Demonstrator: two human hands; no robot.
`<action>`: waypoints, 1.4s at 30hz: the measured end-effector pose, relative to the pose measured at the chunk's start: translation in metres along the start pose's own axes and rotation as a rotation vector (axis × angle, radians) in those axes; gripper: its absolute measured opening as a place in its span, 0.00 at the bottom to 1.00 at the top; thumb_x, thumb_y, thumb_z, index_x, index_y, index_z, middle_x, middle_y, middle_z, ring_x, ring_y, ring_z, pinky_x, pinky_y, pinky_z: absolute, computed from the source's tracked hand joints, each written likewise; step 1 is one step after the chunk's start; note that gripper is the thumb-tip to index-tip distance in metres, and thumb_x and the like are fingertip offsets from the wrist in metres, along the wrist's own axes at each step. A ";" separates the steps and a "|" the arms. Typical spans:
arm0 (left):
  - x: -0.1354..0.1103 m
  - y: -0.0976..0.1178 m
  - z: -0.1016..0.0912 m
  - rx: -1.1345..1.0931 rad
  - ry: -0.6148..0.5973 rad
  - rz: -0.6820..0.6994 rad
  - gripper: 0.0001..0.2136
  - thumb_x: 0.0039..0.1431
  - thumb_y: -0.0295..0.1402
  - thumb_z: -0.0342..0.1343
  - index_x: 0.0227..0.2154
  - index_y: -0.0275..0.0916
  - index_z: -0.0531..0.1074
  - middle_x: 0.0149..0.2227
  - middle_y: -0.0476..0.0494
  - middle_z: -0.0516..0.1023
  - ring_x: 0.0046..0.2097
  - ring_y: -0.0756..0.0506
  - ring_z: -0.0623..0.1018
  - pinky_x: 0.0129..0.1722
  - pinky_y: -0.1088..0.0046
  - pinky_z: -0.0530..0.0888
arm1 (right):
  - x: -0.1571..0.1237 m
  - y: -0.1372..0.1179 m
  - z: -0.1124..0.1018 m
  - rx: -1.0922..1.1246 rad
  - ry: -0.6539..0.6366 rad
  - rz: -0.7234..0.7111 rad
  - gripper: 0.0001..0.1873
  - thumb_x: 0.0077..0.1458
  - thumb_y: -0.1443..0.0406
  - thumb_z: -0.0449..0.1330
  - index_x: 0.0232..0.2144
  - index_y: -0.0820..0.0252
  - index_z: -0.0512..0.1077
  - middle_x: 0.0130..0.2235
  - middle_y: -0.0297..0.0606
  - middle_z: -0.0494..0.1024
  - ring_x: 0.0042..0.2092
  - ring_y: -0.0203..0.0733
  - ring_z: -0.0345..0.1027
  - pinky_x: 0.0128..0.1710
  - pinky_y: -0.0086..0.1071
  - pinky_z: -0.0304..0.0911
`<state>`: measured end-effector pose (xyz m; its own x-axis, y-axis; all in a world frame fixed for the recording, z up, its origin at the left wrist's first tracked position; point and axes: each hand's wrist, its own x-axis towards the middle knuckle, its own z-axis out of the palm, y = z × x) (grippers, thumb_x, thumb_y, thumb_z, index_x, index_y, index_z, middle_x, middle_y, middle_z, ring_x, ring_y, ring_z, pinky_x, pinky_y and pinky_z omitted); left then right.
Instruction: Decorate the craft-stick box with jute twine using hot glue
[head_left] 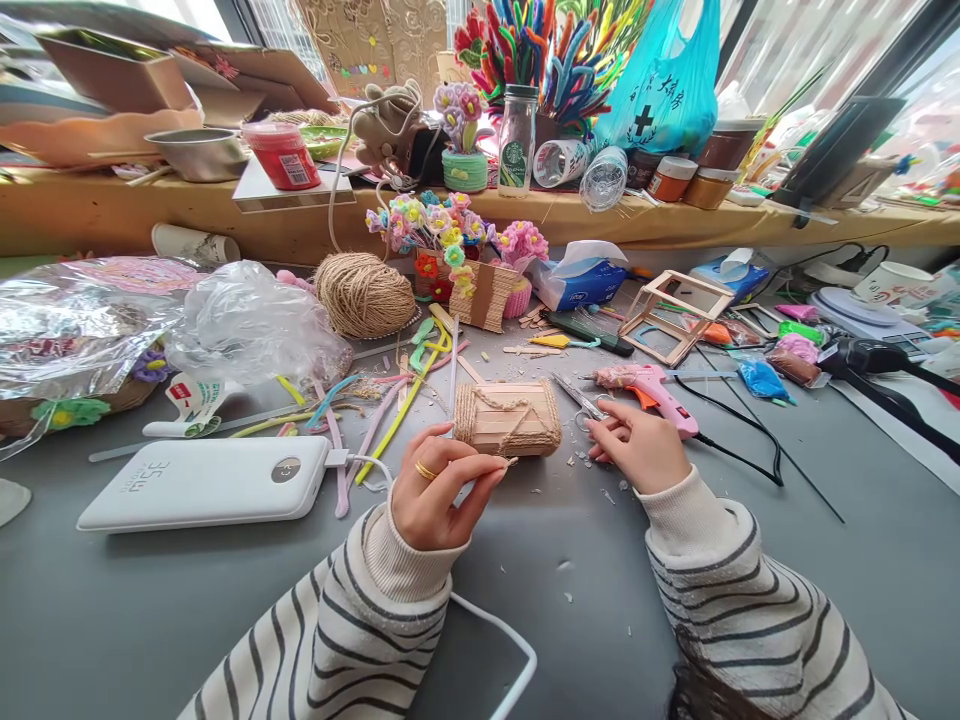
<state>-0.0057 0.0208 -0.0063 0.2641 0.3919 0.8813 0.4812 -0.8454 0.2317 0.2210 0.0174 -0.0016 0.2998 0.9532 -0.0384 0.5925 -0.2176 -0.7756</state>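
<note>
My left hand (442, 490), with a ring on one finger, pinches the loose end of a jute twine (511, 462) between thumb and forefinger. Just beyond it, a small barrel-shaped piece made of wooden craft sticks (495, 420) lies on its side, both ends wrapped in twine and a strand running loosely across its face. My right hand (637, 445) has its fingers closed on the handles of small metal scissors (576, 397), which lie low over the table with the blades pointing away to the left. Beside that hand rests a pink glue gun (652, 392) with a glue stick in it.
A white power bank (206, 485) with a cable lies on the left, near pipe cleaners (409, 400). Behind are a twine ball (365, 293), crochet flowers (435, 225), tissues (581, 275) and a stick frame (675, 312). Plastic bags (255, 320) crowd the left; a black cord (750, 455) loops right.
</note>
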 end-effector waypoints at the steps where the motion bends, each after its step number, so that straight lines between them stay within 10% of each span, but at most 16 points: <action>1: 0.000 0.000 0.000 0.001 0.001 0.001 0.04 0.51 0.24 0.56 0.30 0.37 0.70 0.22 0.51 0.70 0.24 0.53 0.71 0.40 0.65 0.73 | 0.000 -0.001 0.000 0.002 0.003 0.000 0.13 0.46 0.64 0.57 0.36 0.65 0.72 0.22 0.37 0.77 0.21 0.44 0.73 0.26 0.35 0.71; 25: 0.000 -0.001 0.001 -0.013 -0.003 0.011 0.03 0.51 0.25 0.56 0.30 0.37 0.70 0.22 0.51 0.71 0.24 0.53 0.71 0.41 0.65 0.75 | -0.001 0.007 0.000 -0.287 0.335 -0.500 0.12 0.50 0.62 0.55 0.36 0.61 0.73 0.41 0.47 0.70 0.21 0.31 0.59 0.28 0.35 0.65; 33: 0.000 -0.001 0.003 -0.018 0.002 -0.008 0.04 0.52 0.24 0.55 0.31 0.36 0.70 0.23 0.51 0.71 0.24 0.53 0.71 0.42 0.64 0.74 | -0.007 -0.001 0.009 -0.112 -0.281 -0.779 0.08 0.48 0.66 0.57 0.33 0.61 0.71 0.38 0.44 0.72 0.25 0.34 0.63 0.23 0.29 0.63; 42: -0.002 -0.006 -0.001 0.041 -0.051 0.017 0.06 0.53 0.25 0.55 0.34 0.37 0.70 0.25 0.51 0.72 0.27 0.53 0.73 0.47 0.64 0.72 | -0.007 -0.010 0.021 0.134 -0.335 -0.572 0.11 0.53 0.59 0.54 0.28 0.60 0.71 0.27 0.38 0.72 0.28 0.37 0.65 0.25 0.29 0.63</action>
<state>-0.0093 0.0245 -0.0089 0.3144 0.3968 0.8624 0.5098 -0.8369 0.1992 0.1974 0.0171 -0.0068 -0.2946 0.9288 0.2248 0.4849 0.3480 -0.8023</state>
